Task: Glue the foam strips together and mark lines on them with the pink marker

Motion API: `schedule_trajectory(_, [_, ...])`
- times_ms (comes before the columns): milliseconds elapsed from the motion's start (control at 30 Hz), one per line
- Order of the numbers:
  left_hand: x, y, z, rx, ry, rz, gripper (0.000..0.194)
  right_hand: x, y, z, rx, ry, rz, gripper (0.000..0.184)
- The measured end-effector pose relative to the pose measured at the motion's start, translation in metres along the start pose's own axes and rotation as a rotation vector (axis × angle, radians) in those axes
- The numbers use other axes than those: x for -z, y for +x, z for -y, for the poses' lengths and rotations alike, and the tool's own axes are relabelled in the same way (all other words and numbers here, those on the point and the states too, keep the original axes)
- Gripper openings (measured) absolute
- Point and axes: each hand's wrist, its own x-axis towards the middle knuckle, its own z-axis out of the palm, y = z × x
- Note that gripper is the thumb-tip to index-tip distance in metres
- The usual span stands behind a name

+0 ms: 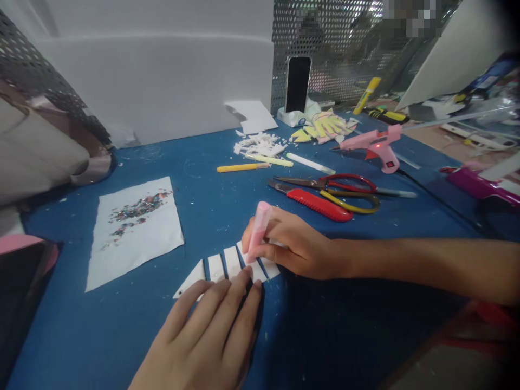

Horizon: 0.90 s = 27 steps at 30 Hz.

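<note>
5 white pcs. (216, 267), cut, laid in row on blue surface (101, 336), no pink visible, work appar. early; R. hand (304, 244) gripping pink marker (260, 227) at one; L. hand (199, 336) open, fingertips on row.

There are five white slats (216, 267), two glue guns (376, 145), one phone (298, 84).

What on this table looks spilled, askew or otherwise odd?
Nothing looks broken. Loose white scraps are heaped straight on the blue table, crumbs straying around them. The colored flakes lie on a white sheet, so they look contained. The pink glue gun shows a lit red light though nobody holds it.
</note>
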Motion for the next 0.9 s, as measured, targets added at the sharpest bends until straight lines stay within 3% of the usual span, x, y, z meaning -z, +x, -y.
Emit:
schedule_trajectory(200, [0.0007,-0.0004,0.0004,0.004,0.007,0.018,0.034,-0.0008,-0.0006,-0.0006,0.019,0.031,-0.042,0.038])
schedule_trajectory(467, [0.0003,-0.0001,0.0002,0.001,0.004,0.014,0.034,-0.0007,-0.0013,-0.0008,0.010,-0.006,0.008,0.039])
schedule_trajectory(733, [0.0002,-0.0019,-0.0016,-0.009,0.031,0.010,0.034,-0.0032,-0.0038,-0.0019,0.053,-0.059,-0.009,0.020])
schedule_trajectory(900, [0.0000,-0.0024,-0.0018,-0.015,0.033,0.009,0.033,-0.0014,-0.0025,0.0007,-0.013,-0.009,-0.026,0.025])
